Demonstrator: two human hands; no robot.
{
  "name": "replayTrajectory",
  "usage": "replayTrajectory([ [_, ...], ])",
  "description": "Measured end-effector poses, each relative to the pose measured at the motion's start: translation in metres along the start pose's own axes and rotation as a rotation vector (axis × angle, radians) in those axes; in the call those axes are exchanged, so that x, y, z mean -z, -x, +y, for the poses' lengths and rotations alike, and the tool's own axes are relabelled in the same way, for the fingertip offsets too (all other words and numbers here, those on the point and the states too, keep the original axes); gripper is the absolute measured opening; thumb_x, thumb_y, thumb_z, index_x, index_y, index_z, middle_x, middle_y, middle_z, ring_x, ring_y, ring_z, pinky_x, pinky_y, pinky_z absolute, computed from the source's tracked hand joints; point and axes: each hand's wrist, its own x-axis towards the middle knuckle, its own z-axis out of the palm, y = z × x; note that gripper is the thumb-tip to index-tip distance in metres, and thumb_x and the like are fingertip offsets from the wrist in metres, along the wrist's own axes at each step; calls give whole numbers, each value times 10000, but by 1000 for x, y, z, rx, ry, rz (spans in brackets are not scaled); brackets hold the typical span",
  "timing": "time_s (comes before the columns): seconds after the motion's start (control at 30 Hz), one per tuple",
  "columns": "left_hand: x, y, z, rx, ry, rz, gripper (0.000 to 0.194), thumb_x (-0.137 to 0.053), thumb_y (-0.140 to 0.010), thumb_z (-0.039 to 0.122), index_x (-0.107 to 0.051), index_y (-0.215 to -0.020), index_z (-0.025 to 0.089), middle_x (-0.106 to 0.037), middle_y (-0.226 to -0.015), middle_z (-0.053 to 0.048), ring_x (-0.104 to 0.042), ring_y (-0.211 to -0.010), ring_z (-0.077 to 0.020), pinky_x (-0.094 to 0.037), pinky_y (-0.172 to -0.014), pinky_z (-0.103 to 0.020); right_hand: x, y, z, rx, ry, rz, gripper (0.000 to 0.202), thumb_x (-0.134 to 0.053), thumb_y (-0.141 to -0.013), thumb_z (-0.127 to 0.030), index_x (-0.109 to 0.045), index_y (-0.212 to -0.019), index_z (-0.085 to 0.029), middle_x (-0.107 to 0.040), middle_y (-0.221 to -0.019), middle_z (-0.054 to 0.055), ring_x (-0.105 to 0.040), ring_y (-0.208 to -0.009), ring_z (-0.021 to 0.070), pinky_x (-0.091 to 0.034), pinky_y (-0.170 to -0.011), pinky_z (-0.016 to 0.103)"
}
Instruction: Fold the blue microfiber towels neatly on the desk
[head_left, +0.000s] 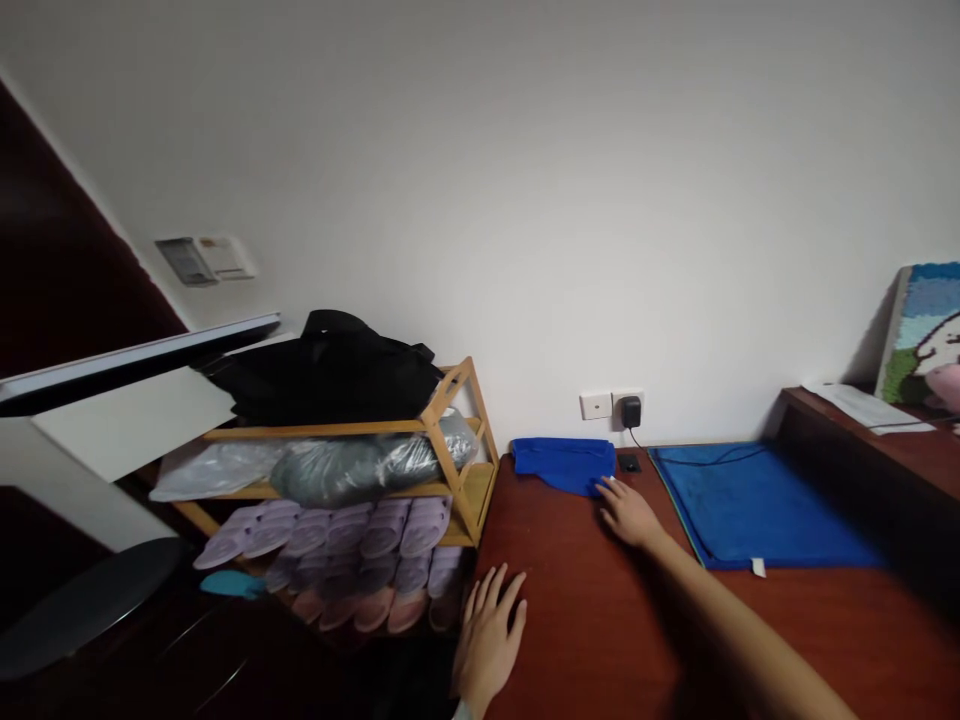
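A blue cloth (564, 460), folded along its back edge, lies on the reddish-brown tabletop (570, 590) against the wall. My right hand (628, 512) reaches in from the lower right, its fingertips at the cloth's right front corner. Its fingers look stretched and a little apart; whether they press on the fabric I cannot tell. Close to the table's left edge, my left hand (491, 630) rests with fingers spread and nothing in it.
A larger blue mat (772, 510) lies on the right, beside a raised ledge with a paper (866, 408) and a fluffy picture (926, 340). Behind is a plugged-in black adapter (631, 411). Left stands a wooden rack (439, 440) with slippers (386, 528) and a black bag (330, 375).
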Motion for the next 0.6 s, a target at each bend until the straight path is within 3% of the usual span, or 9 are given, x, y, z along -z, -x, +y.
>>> replayTrajectory([
  [0.07, -2, 1, -1, -5, 12, 5, 450, -469, -1042, 355, -572, -1476, 415, -547, -1594, 1, -471, -1485, -266, -385, -1235, -563, -17, -14, -44, -35, -10, -9, 558, -445, -984, -336, -550, -1507, -172, -550, -1565, 148, -467, -1458, 316, -360, -1210, 504],
  [0.13, -5, 1, -4, -4, 26, 13, 444, -459, -1047, 366, -578, -1474, 396, -555, -1586, -9, -480, -1477, -273, -387, -1232, -569, -31, -8, -78, -60, -10, -7, 522, -413, -1008, -320, -587, -1467, -144, -593, -1515, 175, -488, -1443, 334, -371, -1206, 526],
  [0.2, -9, 1, -6, 1, 44, 32, 455, -442, -1053, 376, -567, -1490, 354, -564, -1577, -31, -493, -1464, -277, -392, -1229, -564, -41, 23, -101, -22, -26, 13, 489, -409, -1022, -306, -616, -1439, -155, -621, -1484, 166, -497, -1439, 325, -370, -1218, 508],
  [0.27, -12, 1, -7, 5, 66, 71, 471, -410, -1062, 368, -546, -1509, 310, -574, -1565, -52, -512, -1445, -266, -414, -1217, -535, -49, 74, -112, 76, -68, 50, 463, -442, -1025, -314, -626, -1432, -194, -649, -1458, 132, -507, -1435, 307, -376, -1229, 484],
  [0.4, -8, 0, -6, 11, 92, 182, 469, -371, -1070, 364, -554, -1491, 271, -598, -1527, -79, -543, -1407, -262, -450, -1179, -505, -43, 200, -109, 250, -169, 33, 459, -487, -1023, -337, -587, -1469, -298, -656, -1459, 63, -506, -1444, 281, -390, -1235, 464],
  [0.5, 7, -2, 1, -10, 99, 239, 456, -399, -1062, 387, -584, -1458, 258, -597, -1516, -99, -542, -1400, -281, -455, -1166, -508, -12, 276, -92, 282, -240, -42, 394, -499, -1007, -299, -647, -1369, -349, -708, -1370, 34, -581, -1368, 247, -395, -1232, 441],
  [0.6, 25, 0, 13, -80, 109, 178, 414, -423, -1049, 384, -655, -1367, 254, -657, -1429, -99, -598, -1325, -279, -489, -1127, -491, 27, 321, -65, 152, -259, -44, 296, -471, -1015, -312, -697, -1206, -323, -733, -1258, 46, -642, -1258, 225, -380, -1234, 462],
])
